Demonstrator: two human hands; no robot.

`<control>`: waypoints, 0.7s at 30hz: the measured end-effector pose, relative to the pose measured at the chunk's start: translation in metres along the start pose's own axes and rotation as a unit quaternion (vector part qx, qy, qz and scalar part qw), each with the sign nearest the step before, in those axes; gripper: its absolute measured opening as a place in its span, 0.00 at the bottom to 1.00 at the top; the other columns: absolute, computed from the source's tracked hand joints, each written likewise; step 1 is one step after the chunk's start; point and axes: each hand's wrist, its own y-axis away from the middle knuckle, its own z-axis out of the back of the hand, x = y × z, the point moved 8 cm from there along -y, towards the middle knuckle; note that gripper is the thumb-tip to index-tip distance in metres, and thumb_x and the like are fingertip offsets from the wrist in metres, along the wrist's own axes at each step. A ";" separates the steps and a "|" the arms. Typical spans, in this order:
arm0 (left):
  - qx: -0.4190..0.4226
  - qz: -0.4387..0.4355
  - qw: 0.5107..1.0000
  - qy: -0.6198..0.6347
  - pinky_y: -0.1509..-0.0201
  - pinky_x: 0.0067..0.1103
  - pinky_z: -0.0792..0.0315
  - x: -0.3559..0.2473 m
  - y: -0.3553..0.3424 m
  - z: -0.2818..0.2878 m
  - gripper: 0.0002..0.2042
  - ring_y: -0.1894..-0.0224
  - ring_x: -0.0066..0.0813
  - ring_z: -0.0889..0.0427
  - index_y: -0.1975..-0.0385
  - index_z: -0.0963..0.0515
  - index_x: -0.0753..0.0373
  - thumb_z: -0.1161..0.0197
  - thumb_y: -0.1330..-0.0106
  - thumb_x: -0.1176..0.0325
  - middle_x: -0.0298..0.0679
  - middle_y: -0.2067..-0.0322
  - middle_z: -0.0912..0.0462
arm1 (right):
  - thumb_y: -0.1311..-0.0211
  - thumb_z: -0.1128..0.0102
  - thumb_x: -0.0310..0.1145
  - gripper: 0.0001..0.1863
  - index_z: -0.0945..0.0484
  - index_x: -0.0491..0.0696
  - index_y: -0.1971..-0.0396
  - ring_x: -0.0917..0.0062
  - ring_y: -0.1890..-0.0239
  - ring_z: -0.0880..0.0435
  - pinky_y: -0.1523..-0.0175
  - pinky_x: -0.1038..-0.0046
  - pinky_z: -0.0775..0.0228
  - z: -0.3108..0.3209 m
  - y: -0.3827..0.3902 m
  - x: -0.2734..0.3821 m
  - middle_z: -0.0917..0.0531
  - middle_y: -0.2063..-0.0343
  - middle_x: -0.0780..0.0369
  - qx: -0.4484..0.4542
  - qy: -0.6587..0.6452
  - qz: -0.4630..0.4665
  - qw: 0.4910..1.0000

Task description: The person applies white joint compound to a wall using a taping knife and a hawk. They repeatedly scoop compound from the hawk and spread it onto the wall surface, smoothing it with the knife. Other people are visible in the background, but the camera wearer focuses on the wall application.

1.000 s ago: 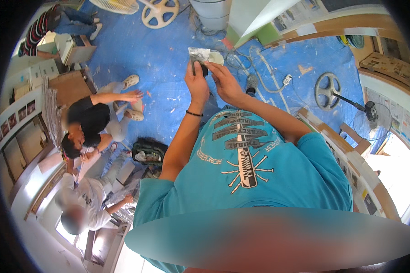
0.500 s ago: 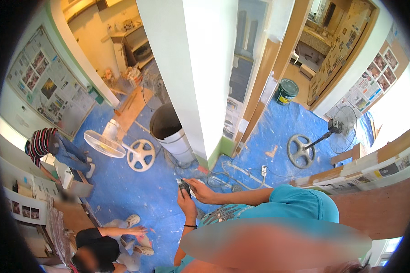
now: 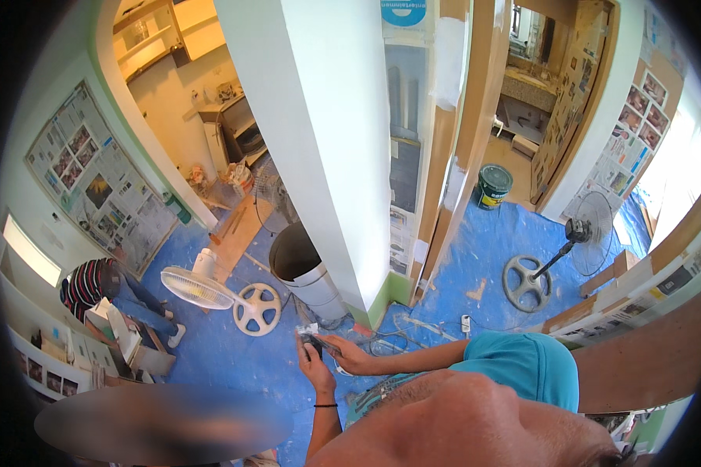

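Observation:
Between my two hands, in front of me, is a small dark object [image 3: 312, 341] with a whitish, shiny part at its far end. Its kind is too small to make out. My left hand [image 3: 316, 369], with a black band at its wrist, grips it from the near left side. My right hand [image 3: 350, 358] comes in from the right, its fingers closed at the object's right side. The hands partly cover the object.
Ahead stands a white wall corner [image 3: 331, 156]. Near its foot are a large upright roll [image 3: 308, 280], a white fan [image 3: 199, 288], and cables. To the right are a dark fan [image 3: 576, 231] and a green bucket [image 3: 494, 187]. Blue sheeting [image 3: 210, 354] covers the floor. A person [image 3: 117, 288] bends over boxes at left.
My view has shifted, so the surroundings sit lower in the picture. Both hands keep hold of the dark object, and its whitish end shows more now. The seated person at lower left is now blurred over.

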 end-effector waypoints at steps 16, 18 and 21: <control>-0.006 0.011 0.999 -0.040 0.42 0.25 0.28 -0.004 0.013 -0.010 0.18 0.49 0.25 0.23 0.40 0.26 0.70 0.51 0.18 0.63 0.39 0.50 0.18 | 0.27 0.59 0.27 0.24 0.32 0.42 0.33 0.45 0.41 0.26 0.34 0.56 0.36 -0.004 0.001 0.002 0.24 0.43 0.43 -0.081 0.015 -0.039 0.996; -0.021 0.030 0.999 -0.022 0.42 0.25 0.29 0.002 0.016 -0.005 0.18 0.49 0.25 0.23 0.41 0.25 0.70 0.50 0.18 0.62 0.39 0.50 0.18 | 0.26 0.59 0.27 0.23 0.32 0.41 0.34 0.46 0.43 0.25 0.35 0.56 0.34 -0.005 0.002 0.004 0.24 0.44 0.44 -0.072 0.016 -0.057 0.996; -0.017 0.042 0.999 -0.012 0.44 0.25 0.28 0.007 0.019 -0.002 0.17 0.50 0.25 0.23 0.42 0.26 0.69 0.50 0.18 0.62 0.39 0.51 0.19 | 0.28 0.57 0.26 0.24 0.33 0.41 0.33 0.46 0.44 0.25 0.37 0.56 0.33 -0.009 0.002 0.004 0.24 0.46 0.44 -0.045 -0.004 -0.098 0.994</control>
